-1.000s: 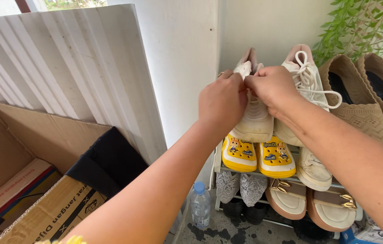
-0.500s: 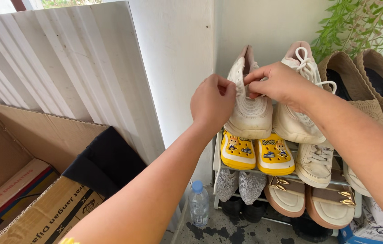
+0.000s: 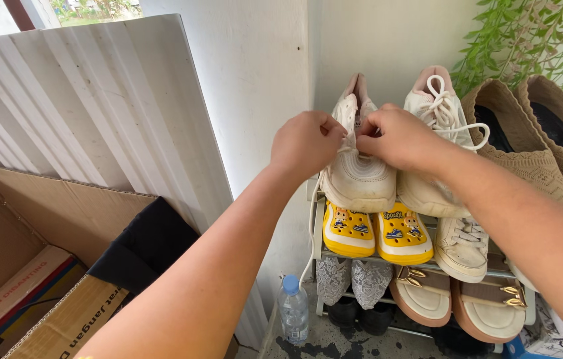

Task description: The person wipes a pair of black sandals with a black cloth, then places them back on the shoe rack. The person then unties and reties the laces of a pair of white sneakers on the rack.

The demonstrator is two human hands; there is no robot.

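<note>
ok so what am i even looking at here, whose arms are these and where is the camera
There is no machine here. The picture comes from a camera worn on a person's head, looking down along their own two bare arms. The left hand and right hand both pinch at the tongue and laces of a white sneaker standing toe-down on the top of a shoe rack. Its partner sneaker sits beside it. Below are yellow clogs, tan sandals and woven brown shoes at right. A water bottle stands on the floor, and an open cardboard box sits at left.
</note>
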